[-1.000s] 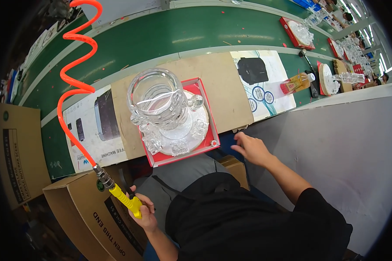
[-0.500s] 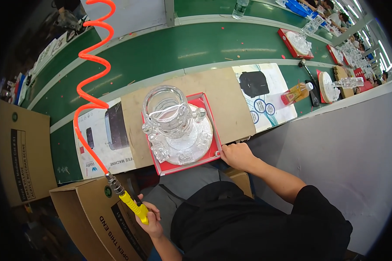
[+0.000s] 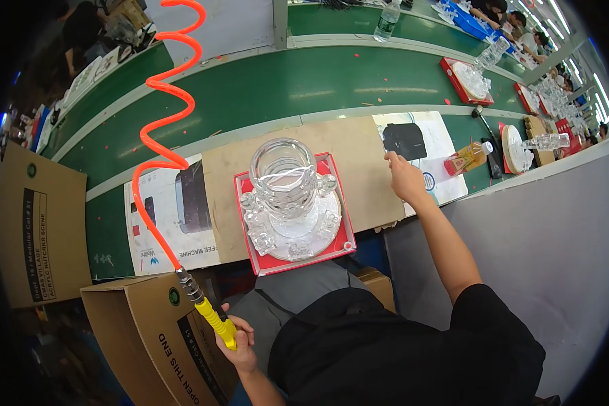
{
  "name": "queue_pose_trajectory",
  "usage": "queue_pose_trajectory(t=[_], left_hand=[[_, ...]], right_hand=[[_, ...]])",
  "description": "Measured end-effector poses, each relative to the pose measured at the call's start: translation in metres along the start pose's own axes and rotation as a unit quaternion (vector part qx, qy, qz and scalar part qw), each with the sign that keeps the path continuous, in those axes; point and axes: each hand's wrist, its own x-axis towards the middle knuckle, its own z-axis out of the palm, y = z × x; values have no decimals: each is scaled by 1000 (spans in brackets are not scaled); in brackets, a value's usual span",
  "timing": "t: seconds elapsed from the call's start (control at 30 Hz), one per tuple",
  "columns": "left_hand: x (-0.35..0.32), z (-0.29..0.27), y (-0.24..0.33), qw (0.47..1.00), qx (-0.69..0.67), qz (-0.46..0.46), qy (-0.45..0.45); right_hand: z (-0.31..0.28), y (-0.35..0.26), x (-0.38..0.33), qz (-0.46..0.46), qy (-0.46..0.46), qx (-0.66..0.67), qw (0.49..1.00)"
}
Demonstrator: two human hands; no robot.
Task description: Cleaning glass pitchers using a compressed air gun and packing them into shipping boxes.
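My left hand (image 3: 242, 344) is closed round the handle of a yellow air blow gun (image 3: 215, 322), whose metal fitting joins an orange coiled hose (image 3: 157, 227). In front of me a red tray (image 3: 350, 223) with a pale rim lies on the cardboard at the bench edge. It bears a round white glittery base (image 3: 304, 235) with small clear pieces around it and a tall clear ringed cylinder (image 3: 283, 169) tied with a white strip. My right hand (image 3: 406, 179) hangs above the cardboard, right of the tray, fingers curled; anything inside them is hidden.
A bottle of orange drink (image 3: 468, 159) lies beyond my right hand, near a black-handled hammer (image 3: 486, 128). Similar red trays stand to the right. Cardboard boxes (image 3: 44, 230) stand at the left. A water bottle (image 3: 388, 20) stands at the back; people work farther off.
My right hand has let go of the tray's near right corner and moved away and up to the right. My left hand still holds the blow gun; the whole view has shifted slightly.
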Motion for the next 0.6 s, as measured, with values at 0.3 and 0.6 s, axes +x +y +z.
queue_pose_trajectory(t=[0.3, 0.6], left_hand=[[-3, 14, 1, 997, -30, -42, 55], [-9, 10, -1, 997, -29, -41, 63]], right_hand=[[38, -102, 14, -3, -128, 50, 990], [51, -96, 1, -71, -71, 5, 995]])
